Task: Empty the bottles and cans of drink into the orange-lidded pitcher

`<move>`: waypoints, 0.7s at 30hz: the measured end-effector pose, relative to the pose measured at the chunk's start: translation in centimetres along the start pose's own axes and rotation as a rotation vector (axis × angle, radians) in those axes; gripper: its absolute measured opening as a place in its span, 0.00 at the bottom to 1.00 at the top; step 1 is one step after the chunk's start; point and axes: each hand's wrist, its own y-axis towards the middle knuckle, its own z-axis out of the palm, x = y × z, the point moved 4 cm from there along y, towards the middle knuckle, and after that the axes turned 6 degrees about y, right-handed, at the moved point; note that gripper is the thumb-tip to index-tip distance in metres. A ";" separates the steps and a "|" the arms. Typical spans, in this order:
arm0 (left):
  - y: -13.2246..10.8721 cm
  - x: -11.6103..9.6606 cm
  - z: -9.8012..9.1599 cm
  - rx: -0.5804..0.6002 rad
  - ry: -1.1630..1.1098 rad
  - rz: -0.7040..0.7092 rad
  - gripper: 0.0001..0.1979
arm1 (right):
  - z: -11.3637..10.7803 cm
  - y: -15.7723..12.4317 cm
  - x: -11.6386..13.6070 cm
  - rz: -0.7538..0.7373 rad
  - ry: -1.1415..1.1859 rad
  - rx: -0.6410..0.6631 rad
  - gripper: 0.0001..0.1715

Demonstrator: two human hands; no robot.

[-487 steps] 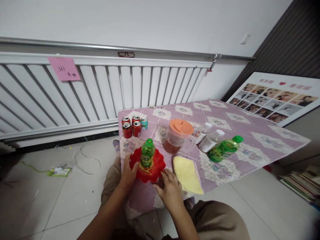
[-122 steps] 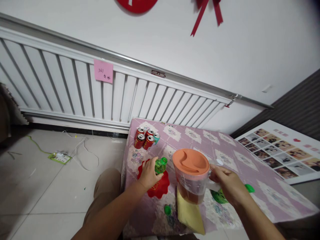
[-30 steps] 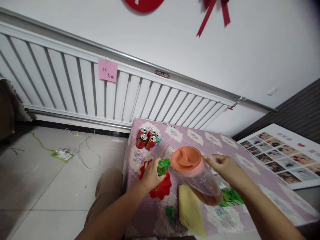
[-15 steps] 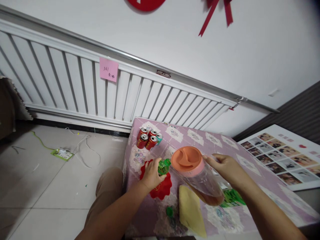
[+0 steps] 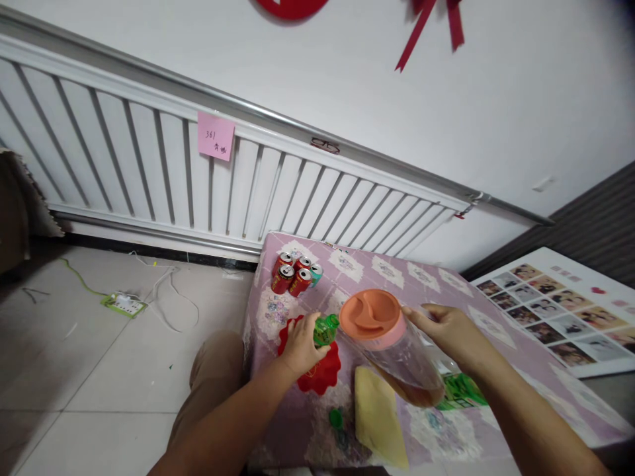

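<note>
My left hand is wrapped round a small green bottle whose uncapped neck tilts to the right, above a scalloped red tray. My right hand grips the handle side of a clear plastic pitcher with an orange lid. The pitcher is tipped, its lid end toward the bottle's mouth, with brownish liquid low in its body. Whether any liquid passes between them I cannot tell. A green cap lies on the tablecloth near a folded yellow cloth.
Several drink cans stand together at the table's far left corner. A green-labelled pack lies behind the pitcher. The patterned purple tablecloth reaches a white radiator. A photo board leans at right; a power strip is on the floor.
Almost nothing differs. Both hands, the bottle and the tilted pitcher stay in the same place; only the camera view has shifted very slightly.
</note>
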 end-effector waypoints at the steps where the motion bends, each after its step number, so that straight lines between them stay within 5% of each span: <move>1: 0.0 0.0 0.0 0.001 -0.002 -0.001 0.37 | 0.0 0.0 0.1 -0.002 0.000 -0.003 0.32; 21: 0.1 0.1 0.2 0.014 -0.016 -0.009 0.38 | -0.1 0.0 0.3 0.015 0.044 0.009 0.33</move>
